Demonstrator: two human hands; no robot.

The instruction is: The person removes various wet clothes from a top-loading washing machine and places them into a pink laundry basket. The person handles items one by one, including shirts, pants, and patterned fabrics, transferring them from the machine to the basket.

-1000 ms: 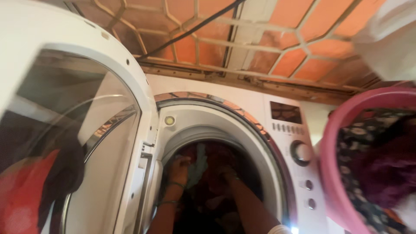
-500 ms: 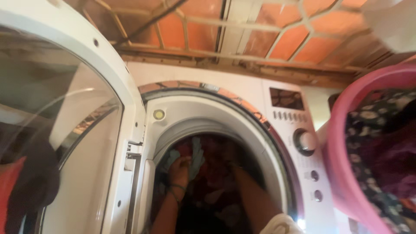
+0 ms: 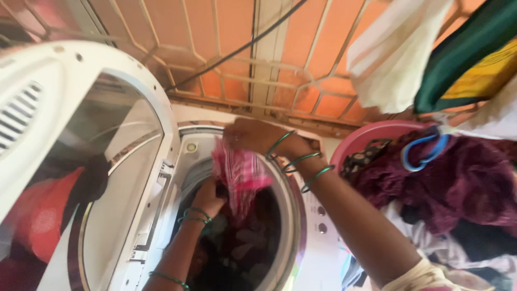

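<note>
Closest to the camera, the person's right forearm crosses the lower right of the view, with three green bangles (image 3: 299, 160) at the wrist. The right hand (image 3: 250, 134) is raised in front of the upper rim of the washing machine's round opening (image 3: 291, 215), its fingers curled down and pinched together on the top edge of a pink striped cloth (image 3: 239, 175). The cloth hangs from that grip, bunched, with its lower end trailing into the mouth of the drum.

Just below and to the left, the left hand (image 3: 207, 196) reaches in at the rim of the opening. It too wears green bangles at the wrist. Its fingers are bent around the lower part of the same pink cloth or the dark laundry beside it; the view does not show which, as the fingertips are hidden behind the fabric.

Inside the drum lies a heap of dark clothes (image 3: 242, 253). The white machine door (image 3: 81, 161) stands swung open on the left, its glass pane reflecting red and dark shapes.

To the right, just beside the machine, a pink basin (image 3: 361, 143) holds maroon and patterned garments with a blue loop on top. Farther back, an orange wall with a pale lattice grille (image 3: 226, 59) rises behind, and light, green and yellow cloths hang at the upper right.
</note>
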